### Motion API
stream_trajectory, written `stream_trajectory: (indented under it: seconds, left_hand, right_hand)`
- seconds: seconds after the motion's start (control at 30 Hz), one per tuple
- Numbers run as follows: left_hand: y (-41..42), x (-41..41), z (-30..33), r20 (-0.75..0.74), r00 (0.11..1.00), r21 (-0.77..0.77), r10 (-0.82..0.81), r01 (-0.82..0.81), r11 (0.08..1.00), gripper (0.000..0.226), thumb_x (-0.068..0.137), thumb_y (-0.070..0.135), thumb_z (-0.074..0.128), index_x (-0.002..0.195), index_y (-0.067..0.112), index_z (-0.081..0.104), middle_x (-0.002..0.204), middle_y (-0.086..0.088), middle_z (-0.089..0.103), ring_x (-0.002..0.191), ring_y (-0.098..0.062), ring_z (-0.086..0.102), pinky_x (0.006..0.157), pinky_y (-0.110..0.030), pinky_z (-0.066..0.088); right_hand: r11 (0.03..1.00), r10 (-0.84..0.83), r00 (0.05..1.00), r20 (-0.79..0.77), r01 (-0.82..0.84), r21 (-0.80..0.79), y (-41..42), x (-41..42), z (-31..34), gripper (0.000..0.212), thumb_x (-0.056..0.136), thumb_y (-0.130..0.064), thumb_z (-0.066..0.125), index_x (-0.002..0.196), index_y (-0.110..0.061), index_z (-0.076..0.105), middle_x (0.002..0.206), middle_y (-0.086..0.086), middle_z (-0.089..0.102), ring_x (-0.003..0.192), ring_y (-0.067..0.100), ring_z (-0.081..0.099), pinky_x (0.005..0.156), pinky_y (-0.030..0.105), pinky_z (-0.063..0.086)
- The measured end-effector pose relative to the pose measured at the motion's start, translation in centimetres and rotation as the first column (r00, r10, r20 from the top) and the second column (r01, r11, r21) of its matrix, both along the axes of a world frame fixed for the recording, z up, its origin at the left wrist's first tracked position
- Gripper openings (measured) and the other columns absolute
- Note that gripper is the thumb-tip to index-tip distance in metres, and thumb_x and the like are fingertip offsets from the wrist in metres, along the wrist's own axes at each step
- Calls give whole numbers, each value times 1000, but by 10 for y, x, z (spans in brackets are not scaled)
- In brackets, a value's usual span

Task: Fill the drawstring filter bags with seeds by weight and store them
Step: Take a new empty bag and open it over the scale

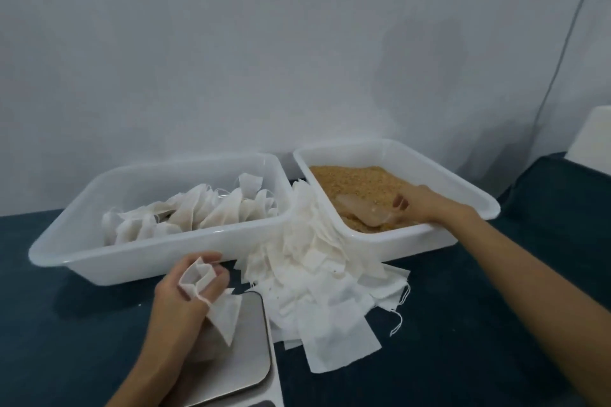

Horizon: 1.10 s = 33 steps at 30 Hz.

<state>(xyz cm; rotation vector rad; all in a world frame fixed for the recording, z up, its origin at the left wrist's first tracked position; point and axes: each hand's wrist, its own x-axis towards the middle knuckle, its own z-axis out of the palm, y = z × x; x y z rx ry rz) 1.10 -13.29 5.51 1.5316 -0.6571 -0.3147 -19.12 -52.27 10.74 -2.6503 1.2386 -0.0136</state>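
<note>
On bench: 2 tubs, loose bags, scale.
Left hand: grip closed on bag over scale.
Right hand: grip closed on scoop in seeds.

The left hand sits near and left of centre, its forearm rising from the near edge, fingers curled upward and spread inside the mouth of a white filter bag that they hold open. The right arm reaches from the near right corner toward the far centre, wrist bent down, and the right hand grips the handle of a clear scoop.
</note>
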Motion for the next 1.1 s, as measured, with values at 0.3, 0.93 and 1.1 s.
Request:
stream_trajectory:
  seconds: [0.3, 0.93, 1.1]
  left_hand:
    - [-12, -4, 7, 81, 989, -22, -122, 124, 992, 37, 78, -21, 75, 102, 7, 72, 81, -14, 75, 73, -10, 71, 71, -12, 57]
    - [-37, -13, 5, 93, 988, 21, -120, 119, 993, 57, 58, 17, 100, 108, 25, 74, 87, -7, 73, 80, -16, 69, 84, -39, 55]
    - [-34, -20, 12, 57, 986, -43, -155, 157, 987, 41, 67, 26, 83, 107, 28, 74, 90, -5, 74, 79, -13, 72, 80, -33, 55]
  right_hand:
    - [995, -16, 989, -148, 1, -98, -13, 25, -4, 9, 82, -21, 71, 88, -17, 67, 88, -2, 67, 76, 14, 60, 64, 28, 50]
    - [951, 233, 957, -176, -262, -166, -29, 15, 1, 9, 87, -12, 68, 94, -16, 64, 94, -2, 62, 88, 19, 57, 77, 32, 48]
    - [957, 274, 956, -102, -282, -73, -23, 9, 0, 20, 79, -15, 80, 74, -18, 60, 78, -8, 55, 74, 14, 50, 65, 26, 41]
